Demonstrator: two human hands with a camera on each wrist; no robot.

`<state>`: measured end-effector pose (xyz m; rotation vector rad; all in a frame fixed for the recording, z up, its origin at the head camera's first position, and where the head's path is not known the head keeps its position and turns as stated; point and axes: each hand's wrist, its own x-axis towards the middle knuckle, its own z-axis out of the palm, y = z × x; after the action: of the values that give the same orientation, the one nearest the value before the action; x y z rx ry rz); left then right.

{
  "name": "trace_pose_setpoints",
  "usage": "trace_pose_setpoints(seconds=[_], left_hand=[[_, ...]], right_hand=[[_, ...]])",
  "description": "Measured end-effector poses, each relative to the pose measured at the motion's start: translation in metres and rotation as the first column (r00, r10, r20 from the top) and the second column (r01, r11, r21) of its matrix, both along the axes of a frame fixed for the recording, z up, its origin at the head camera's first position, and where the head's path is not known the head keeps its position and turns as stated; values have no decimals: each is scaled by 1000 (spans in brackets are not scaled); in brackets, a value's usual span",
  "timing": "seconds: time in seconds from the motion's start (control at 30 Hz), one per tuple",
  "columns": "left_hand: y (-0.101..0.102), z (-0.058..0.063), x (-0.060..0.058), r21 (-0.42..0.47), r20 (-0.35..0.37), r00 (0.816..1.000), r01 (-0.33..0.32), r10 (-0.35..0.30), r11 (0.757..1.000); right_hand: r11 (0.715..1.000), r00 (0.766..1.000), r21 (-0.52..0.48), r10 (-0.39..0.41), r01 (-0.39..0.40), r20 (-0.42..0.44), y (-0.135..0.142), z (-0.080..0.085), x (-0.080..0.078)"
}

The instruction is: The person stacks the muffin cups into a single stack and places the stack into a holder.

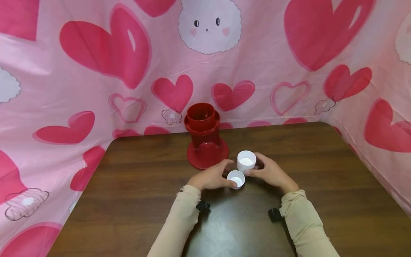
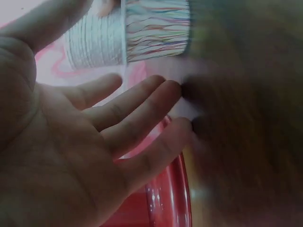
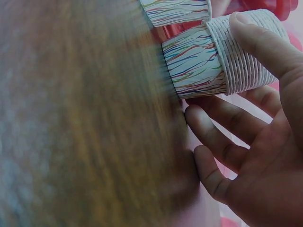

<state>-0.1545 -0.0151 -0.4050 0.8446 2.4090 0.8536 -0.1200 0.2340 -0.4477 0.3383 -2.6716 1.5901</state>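
Observation:
A small white paper baking cup [image 1: 236,180] stands on the table in the head view, streaked with coloured lines in the right wrist view. My left hand [image 1: 213,176] is beside it, thumb over its near rim, the other fingers spread apart from it. Just behind, touching or nearly so, stands a taller stack of the same cups [image 3: 222,56], its rims forming white ridges. My right hand [image 1: 268,172] holds this stack, thumb on the ridges and fingers round the far side. The left wrist view shows my left palm [image 2: 57,146] with nothing in it.
A red stand [image 1: 205,153] with a round base and an open cylindrical top stands behind the cups, close to my left fingers. The brown wooden table [image 1: 138,200] ends at a pink cloth [image 1: 199,64] with hearts, hanging behind and on both sides.

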Motion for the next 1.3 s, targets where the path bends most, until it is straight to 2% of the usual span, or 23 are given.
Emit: trace_pose_setpoints(seconds=[0.17, 0.37, 0.5, 0.6, 0.77, 0.9, 1.1, 1.3], left_hand=[[3, -3, 7, -68, -80, 995, 53, -58, 996], [10, -4, 14, -102, -162, 986, 30, -47, 994], [11, -4, 14, -94, -189, 981, 21, -38, 995], [10, -3, 13, -81, -188, 981, 29, -44, 996], [3, -2, 10, -40, -144, 989, 25, -30, 999], [-6, 0, 4, 2, -122, 993, -8, 8, 1000], [-19, 6, -4, 68, -126, 990, -57, 65, 996], [-29, 10, -8, 121, -98, 987, -117, 129, 986]], right_hand=[[1000, 1000, 13, -1, 1, 1, 0, 0, -2], [1000, 1000, 13, -2, 2, 1, 0, 0, -2], [1000, 1000, 11, -2, 2, 6, 0, 1, -2], [1000, 1000, 7, -1, 1, 7, 0, 2, -1], [1000, 1000, -2, 3, -3, 7, -2, 3, -1], [1000, 1000, 20, -10, 10, 6, -2, 3, 0], [999, 1000, 41, -17, 17, 6, -2, 3, 0], [999, 1000, 49, -21, 20, 2, -1, 2, 0]])
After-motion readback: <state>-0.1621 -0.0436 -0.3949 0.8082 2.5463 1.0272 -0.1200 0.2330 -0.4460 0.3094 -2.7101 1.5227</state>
